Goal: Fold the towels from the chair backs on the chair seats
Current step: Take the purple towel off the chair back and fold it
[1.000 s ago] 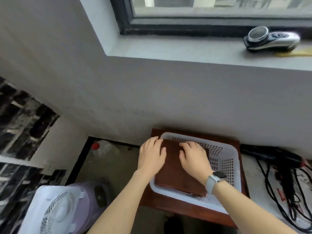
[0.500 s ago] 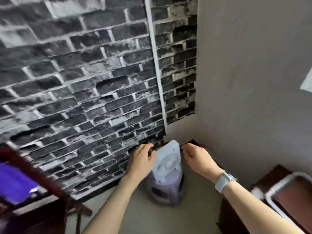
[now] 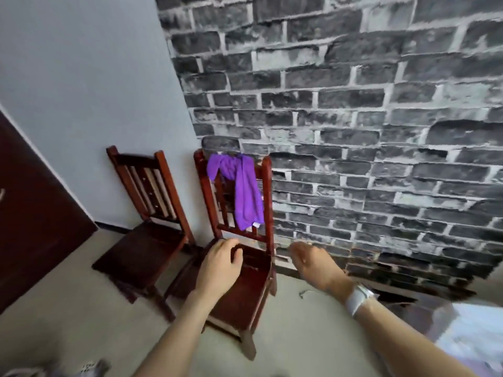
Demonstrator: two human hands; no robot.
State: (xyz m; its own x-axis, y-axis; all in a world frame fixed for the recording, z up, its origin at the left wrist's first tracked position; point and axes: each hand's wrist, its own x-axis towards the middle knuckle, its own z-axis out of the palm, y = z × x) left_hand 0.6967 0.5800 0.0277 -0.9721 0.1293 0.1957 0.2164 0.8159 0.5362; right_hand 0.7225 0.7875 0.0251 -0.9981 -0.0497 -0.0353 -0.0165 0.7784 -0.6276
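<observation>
A purple towel (image 3: 242,189) hangs bunched over the top rail of a dark red wooden chair (image 3: 239,281) that stands against the brick-pattern wall. A second, bare wooden chair (image 3: 147,240) stands to its left. My left hand (image 3: 220,265) hovers over the right chair's seat with loosely curled fingers and holds nothing. My right hand (image 3: 313,265), with a watch on the wrist, hangs in the air to the right of that chair, blurred, fingers relaxed, holding nothing. Both hands are below the towel and apart from it.
A dark wooden door (image 3: 32,221) fills the left edge. The beige floor (image 3: 299,336) runs in front of the chairs. A white and lilac fan (image 3: 479,336) shows blurred at the lower right. A shoe (image 3: 89,368) is at the bottom left.
The view has swung left from the white basket with the brown folded towel, past the fan, to the two chairs. Both hands left the basket and are now held out toward the right chair.
</observation>
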